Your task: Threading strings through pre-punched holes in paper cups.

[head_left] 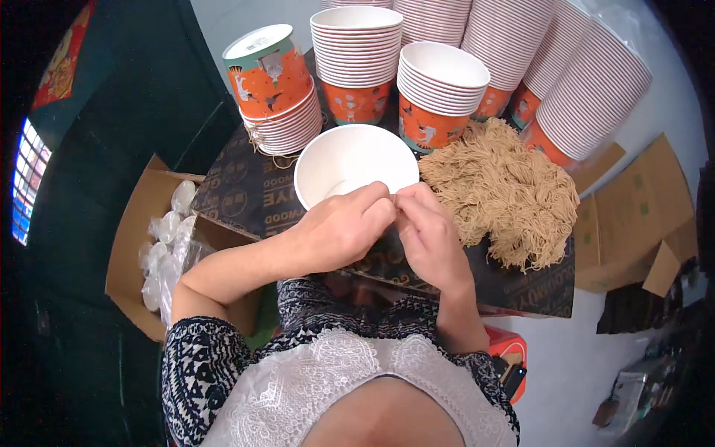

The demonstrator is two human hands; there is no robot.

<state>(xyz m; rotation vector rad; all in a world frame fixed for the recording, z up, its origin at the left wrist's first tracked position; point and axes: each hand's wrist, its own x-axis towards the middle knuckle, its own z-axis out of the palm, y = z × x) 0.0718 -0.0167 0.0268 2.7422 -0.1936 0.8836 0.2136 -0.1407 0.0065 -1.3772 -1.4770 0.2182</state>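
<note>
Both forearms come up from the lower edge and bend inward, so the hands meet over the near rim of a single white paper bowl (350, 160) that stands open-side up on the dark printed table (238, 194). The left hand (339, 231) lies knuckles-up, fingers curled in a loose fist with the fingertips pressed toward the bowl's rim. The right hand (428, 235) mirrors it, fingers tucked and thumb side turned to the left hand, the two touching at the fingertips. Each grip is clenched, pinching something small between them at the rim, but what is pinched is hidden by the fingers, so I cannot tell what it is.

Just right of the bowl and touching the right hand's far side lies a heap of tan string loops (499, 190). Behind the bowl stand stacks of orange-printed paper bowls (357, 59), one tied bundle (275, 89) tipped on its side at the left. An open cardboard box (138, 246) with clear plastic lids (167, 238) sits below the table's left edge
</note>
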